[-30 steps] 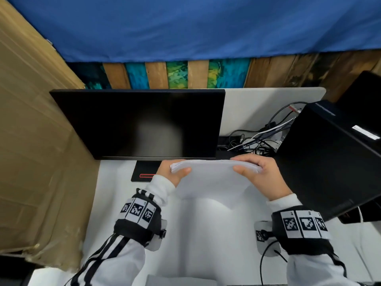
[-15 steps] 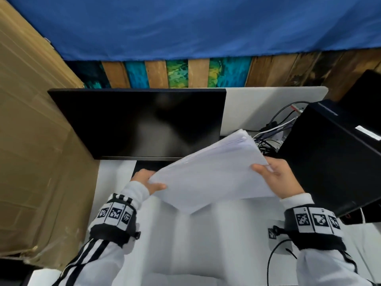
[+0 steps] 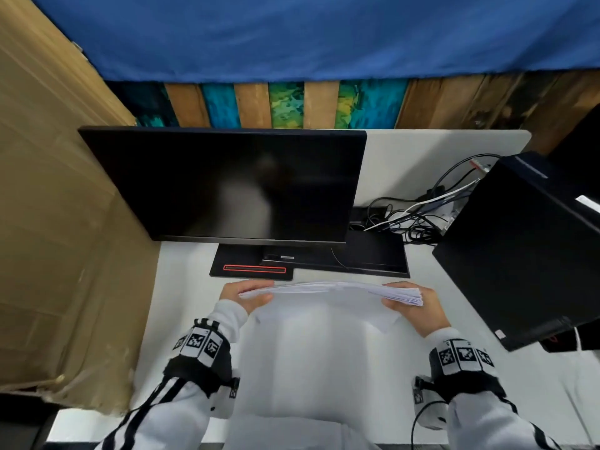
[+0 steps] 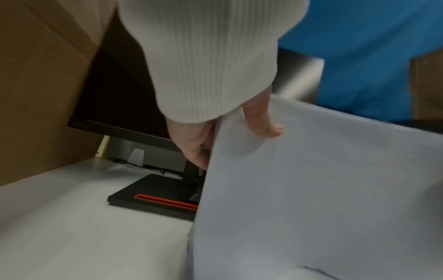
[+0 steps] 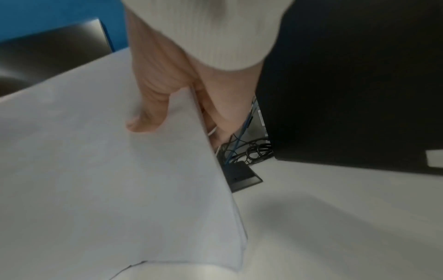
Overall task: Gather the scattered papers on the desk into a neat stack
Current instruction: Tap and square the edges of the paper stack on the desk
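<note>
i've got the papers [image 3: 328, 306] held upright on edge between my two hands, above the white desk [image 3: 181, 319], just near of the monitor stand [image 3: 253, 266]. my left hand [image 3: 246, 295] pinches the left end, thumb on the near face, the other fingers behind the sheets. my right hand [image 3: 412, 306] does the same at the right end, thumb [image 5: 148, 117] pressed flat on the near face, fingers curled round the back. so both hands are closed on the bundle, neither loose.

what matters for the next move: the bundle's long axis runs left to right, spanning from one hand to the other, and the bottom edge hangs down toward the desk right below. the top edges at the right end look fanned, not flush, and one lower corner sticks out on the right. i reckon the thing to do is tap that bottom edge straight down on the desk to square it. neither hand is nearer; each owns one end. the black computer case [image 3: 526, 248] sits close on my right.
</note>
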Motion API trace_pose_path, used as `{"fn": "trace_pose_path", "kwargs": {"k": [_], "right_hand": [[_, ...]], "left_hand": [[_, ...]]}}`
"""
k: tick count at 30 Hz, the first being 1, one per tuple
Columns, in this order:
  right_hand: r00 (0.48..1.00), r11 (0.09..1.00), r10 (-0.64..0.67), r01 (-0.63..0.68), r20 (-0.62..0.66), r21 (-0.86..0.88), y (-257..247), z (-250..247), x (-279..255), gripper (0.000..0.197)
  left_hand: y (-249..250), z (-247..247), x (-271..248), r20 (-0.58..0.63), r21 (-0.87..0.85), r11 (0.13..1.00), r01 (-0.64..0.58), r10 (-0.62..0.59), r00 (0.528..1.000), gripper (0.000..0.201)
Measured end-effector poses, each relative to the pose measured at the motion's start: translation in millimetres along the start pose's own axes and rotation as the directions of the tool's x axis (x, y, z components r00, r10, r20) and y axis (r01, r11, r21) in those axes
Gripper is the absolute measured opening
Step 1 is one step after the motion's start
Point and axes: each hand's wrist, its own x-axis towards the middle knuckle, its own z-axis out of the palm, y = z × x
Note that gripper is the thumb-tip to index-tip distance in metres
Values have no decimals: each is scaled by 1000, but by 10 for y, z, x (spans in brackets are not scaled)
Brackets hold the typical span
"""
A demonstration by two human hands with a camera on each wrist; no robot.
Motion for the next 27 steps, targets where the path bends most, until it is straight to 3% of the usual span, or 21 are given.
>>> {"fn": "trace_pose_path", "kwargs": {"k": [3, 5, 6, 8, 9, 10, 12, 14, 16, 18, 20, 21, 23, 25, 27], "right_hand": [[995, 998, 28, -33, -97, -49, 45, 2, 26, 13], [992, 998, -40, 35, -116, -48, -32, -92, 54, 20], [990, 994, -63, 51, -126, -95, -96, -146, 61, 23], [988, 944, -87, 40, -130, -328, -236, -217, 81, 11], [991, 885, -102, 51, -87, -463, -323, -209, 94, 3], [994, 815, -110, 86, -7, -573, -407, -171, 106, 10], [983, 761, -100, 173, 151, -625, -566, -27, 137, 23], [967, 807, -123, 227, 222, -545, -650, 94, 155, 36], [968, 907, -167, 225, 187, -355, -643, 89, 167, 26], [980, 982, -151, 164, 126, -96, -617, 20, 142, 20], [990, 990, -100, 89, 104, 109, -576, -36, 122, 19], [991, 982, -91, 74, 96, 173, -566, -52, 123, 18], [994, 957, -94, 77, 50, 278, -562, -48, 111, 16], [996, 924, -72, 83, -43, 372, -544, -7, 99, 11], [997, 900, -23, 51, -70, 434, -511, 80, 68, 12]], "left_hand": [[47, 119, 68, -113, -82, 995, 60, -69, 991, 20], [190, 132, 127, -143, -31, 998, 51, -54, 988, 16], [275, 115, 150, -140, -2, 999, 34, -34, 990, 19], [452, 116, 149, -119, 35, 999, -39, 43, 992, 24], [555, 142, 134, -101, 53, 995, -80, 85, 991, 19], [671, 187, 111, -72, 86, 990, -112, 118, 990, 10], [911, 281, 18, -10, 165, 963, -214, 219, 976, 10], [1103, 326, -54, 46, 184, 929, -322, 319, 947, 15], [1180, 250, -39, 63, 246, 903, -352, 348, 936, 27], [1145, 82, 20, 51, 486, 839, -246, 253, 966, 38], [1059, -103, 58, -52, 609, 782, -131, 204, 978, 33], [1034, -184, 49, -100, 563, 815, -135, 229, 968, 24], [1014, -276, -12, -168, 247, 940, -236, 282, 945, 15], [1020, -305, -60, -171, -137, 946, -293, 269, 948, 24], [973, -239, -95, -116, -249, 932, -262, 240, 964, 35]]}}
